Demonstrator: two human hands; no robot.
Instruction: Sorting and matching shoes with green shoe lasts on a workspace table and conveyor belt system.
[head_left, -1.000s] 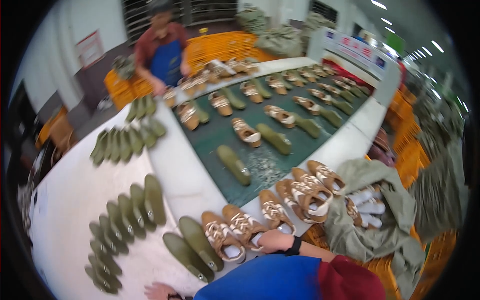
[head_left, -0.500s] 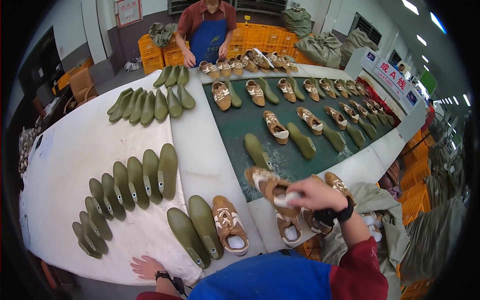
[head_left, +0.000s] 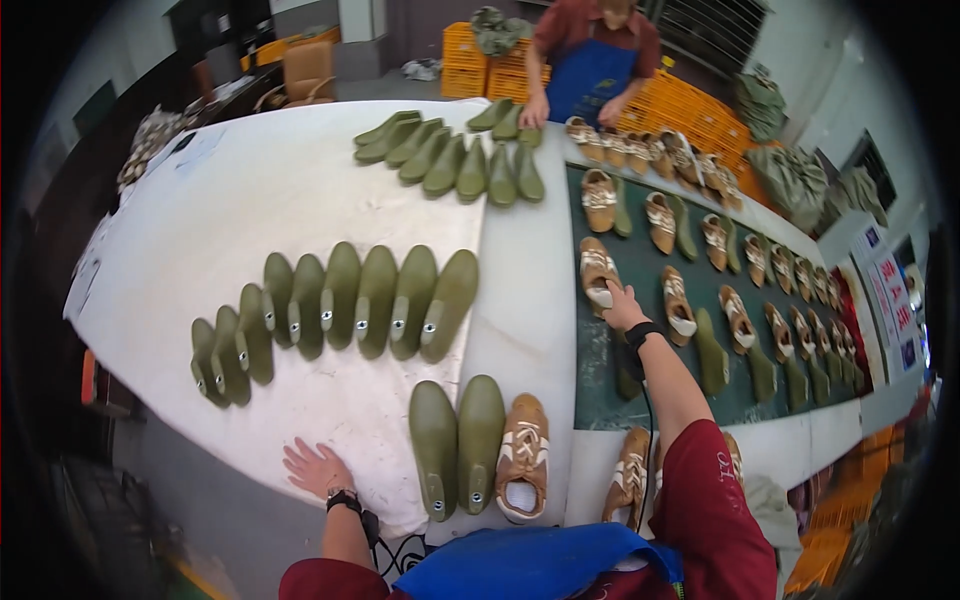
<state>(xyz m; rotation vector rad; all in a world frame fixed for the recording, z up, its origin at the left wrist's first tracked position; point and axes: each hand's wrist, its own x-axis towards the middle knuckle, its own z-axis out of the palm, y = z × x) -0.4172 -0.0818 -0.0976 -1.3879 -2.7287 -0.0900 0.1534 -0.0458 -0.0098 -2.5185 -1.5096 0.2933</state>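
My right hand grips the heel of a brown sneaker with white laces, at the left side of the green conveyor belt. The shoe points away from me and appears to rest on the belt. My left hand lies flat, fingers spread, on the white cloth-covered table. Between my hands two green shoe lasts stand beside another brown sneaker. Below my right forearm, more brown sneakers are partly hidden by my sleeve.
Several green lasts line the table's middle, with another group farther back. Sneakers and lasts cover the belt in two rows. Across the table a co-worker in a blue apron touches a last. Orange crates stand behind.
My right hand has carried the sneaker away from me onto the belt's left side. My left hand stays flat on the table. The view has swung left, and the co-worker's hand has reached the lasts.
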